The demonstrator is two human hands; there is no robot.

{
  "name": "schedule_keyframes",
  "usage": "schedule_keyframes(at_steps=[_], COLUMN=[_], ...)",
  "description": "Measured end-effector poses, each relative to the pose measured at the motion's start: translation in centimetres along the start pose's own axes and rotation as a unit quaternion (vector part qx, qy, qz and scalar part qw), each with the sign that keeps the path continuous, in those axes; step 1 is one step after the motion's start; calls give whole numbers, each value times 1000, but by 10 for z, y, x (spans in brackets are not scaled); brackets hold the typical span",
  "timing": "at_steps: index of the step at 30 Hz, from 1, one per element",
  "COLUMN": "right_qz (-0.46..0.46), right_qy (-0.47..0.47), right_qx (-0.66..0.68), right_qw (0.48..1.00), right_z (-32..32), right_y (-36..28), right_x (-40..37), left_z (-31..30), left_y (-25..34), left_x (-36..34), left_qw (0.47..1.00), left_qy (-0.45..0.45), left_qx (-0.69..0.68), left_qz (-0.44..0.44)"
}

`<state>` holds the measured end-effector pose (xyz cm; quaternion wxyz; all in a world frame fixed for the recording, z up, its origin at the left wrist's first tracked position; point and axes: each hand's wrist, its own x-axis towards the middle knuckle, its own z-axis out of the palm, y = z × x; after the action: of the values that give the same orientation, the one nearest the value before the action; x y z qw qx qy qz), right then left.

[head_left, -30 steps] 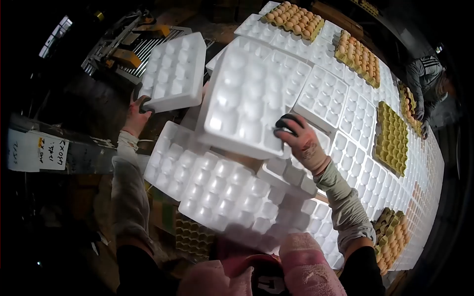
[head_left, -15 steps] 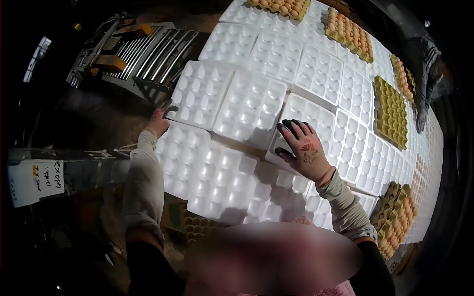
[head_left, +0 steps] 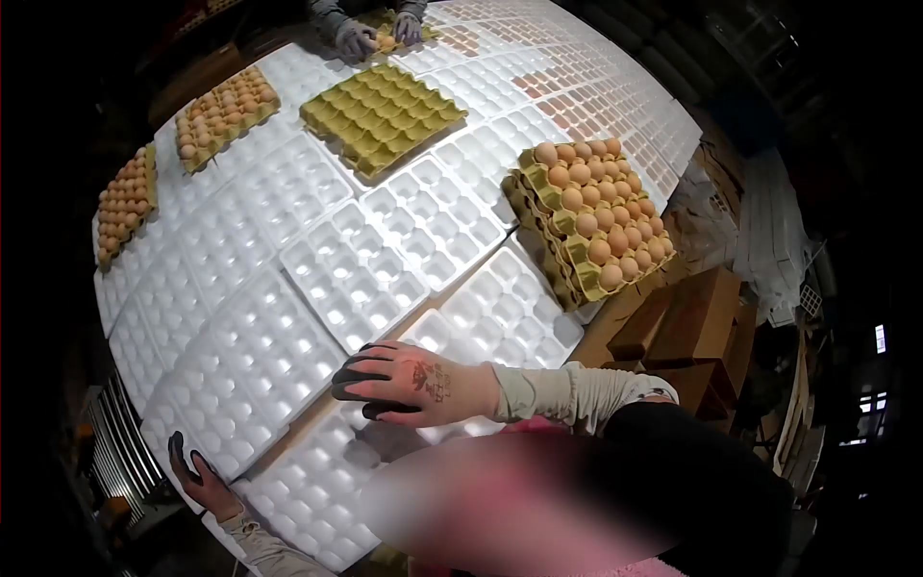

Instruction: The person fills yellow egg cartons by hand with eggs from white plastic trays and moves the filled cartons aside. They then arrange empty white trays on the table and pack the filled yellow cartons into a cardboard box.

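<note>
White foam egg trays (head_left: 240,380) with rows of square hollows cover the table, packed edge to edge. My left hand (head_left: 202,478), gloved with dark fingertips, is at the lower left border of these trays, thumb and fingers apart. Flat and palm down, my right hand (head_left: 418,384) lies over the near end of a foam tray (head_left: 356,272), beside a brown gap between two rows. Its fingers are stretched out and point left. Under my right wrist, part of the nearest foam tray row is hidden.
A stack of pulp trays topped with brown eggs (head_left: 606,212) stands at right. Farther off are an empty pulp tray (head_left: 380,115) and egg-filled trays (head_left: 226,113). Another person's gloved hands (head_left: 380,37) hold an egg at the back. Cardboard boxes (head_left: 687,327) stand right; a roller conveyor (head_left: 115,442) is left.
The view has swung to the right, bringing the egg stack and boxes nearer the middle. Both my hands stay at the foam trays, fingers apart.
</note>
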<state>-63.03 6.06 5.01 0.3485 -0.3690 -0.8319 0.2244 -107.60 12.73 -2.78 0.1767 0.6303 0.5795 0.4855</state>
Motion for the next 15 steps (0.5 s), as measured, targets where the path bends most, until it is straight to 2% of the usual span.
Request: schedule_keyframes(at_steps=[1, 3, 4, 5, 6, 7, 8, 9, 10, 11, 12, 13, 14, 15], right_qz=[34, 104, 162, 199, 300, 299, 336, 331, 263, 256, 255, 195, 188, 204], right_qy=[13, 16, 39, 45, 45, 69, 51, 22, -20, -70, -117, -86, -59, 4], right_qx=[-29, -83, -101, -110, -79, -164, -153, -251, -350, -280, -201, -229, -238, -140], right_qw=[999, 991, 981, 973, 950, 937, 928, 909, 899, 923, 939, 950, 951, 969], right_z=[-39, -134, -186, -241, -293, -340, -390, -425, -448, -460, -464, -464, -467, -471], right_y=[7, 40, 57, 78, 105, 134, 175, 220, 266, 288, 302, 304, 294, 287], right_x=[-22, -69, -92, -114, -136, -156, -180, -206, -235, -245, -259, -265, -267, -273], left_z=[29, 117, 163, 207, 257, 304, 349, 398, 447, 491, 530, 562, 578, 578], left_y=[23, 100, 133, 183, 222, 261, 298, 329, 355, 374, 383, 392, 404, 412], left_x=[9, 15, 16, 16, 9, 1, -5, -11, -16, -14, -12, -13, -16, -13], left_qw=[998, 973, 954, 950, 928, 910, 914, 918, 912, 915, 924, 922, 899, 881], left_qy=[-48, -91, -132, -191, -216, -246, -277, -283, -290, -312, -339, -348, -384, -405], left_qx=[-34, -199, -260, -240, -296, -327, -293, -278, -290, -247, -129, -44, 77, 129], left_qz=[-17, -80, -73, -63, -69, -62, -45, 10, -5, 63, 117, 166, 197, 209])
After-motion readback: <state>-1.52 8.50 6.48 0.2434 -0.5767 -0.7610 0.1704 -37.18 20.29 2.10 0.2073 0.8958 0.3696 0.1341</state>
